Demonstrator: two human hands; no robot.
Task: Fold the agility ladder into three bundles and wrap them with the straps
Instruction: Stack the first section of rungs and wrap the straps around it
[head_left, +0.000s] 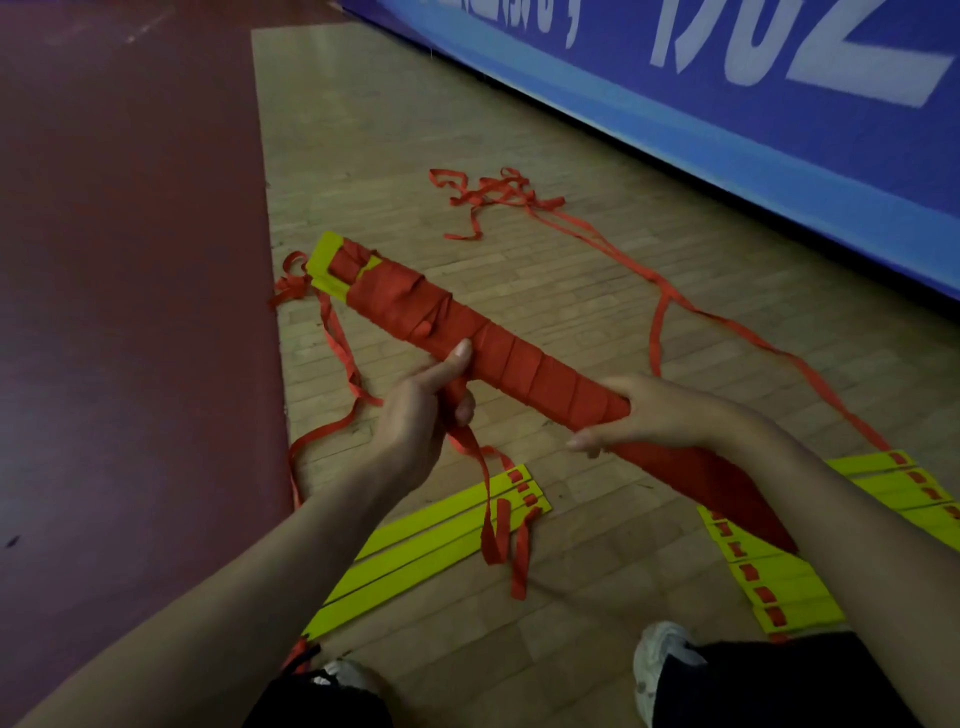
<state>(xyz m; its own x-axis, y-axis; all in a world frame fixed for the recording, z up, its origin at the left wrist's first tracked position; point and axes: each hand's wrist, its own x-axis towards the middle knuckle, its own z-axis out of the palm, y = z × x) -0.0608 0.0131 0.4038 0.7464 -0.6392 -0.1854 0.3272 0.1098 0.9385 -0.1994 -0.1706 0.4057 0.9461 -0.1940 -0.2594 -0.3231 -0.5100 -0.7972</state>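
Both forearms were bare up to where the view cut them off. The left hand (421, 415) and the right hand (654, 415) were bare as well, and the left thumbnail was short and plain. Black cloth covered the left leg (317, 701) and the right leg (779, 686); whether it was trousers or shorts could not be told. The left shoe (340, 673) and the right shoe (660, 660) were whitish-grey sports shoes with rounded toes, scuffed-looking in the dim light.

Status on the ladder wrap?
Left hand pinches strap at bundle; right hand grips bundle. Bundle mostly wrapped, held up. Left stack, right stack unwrapped on floor; nothing blocking.
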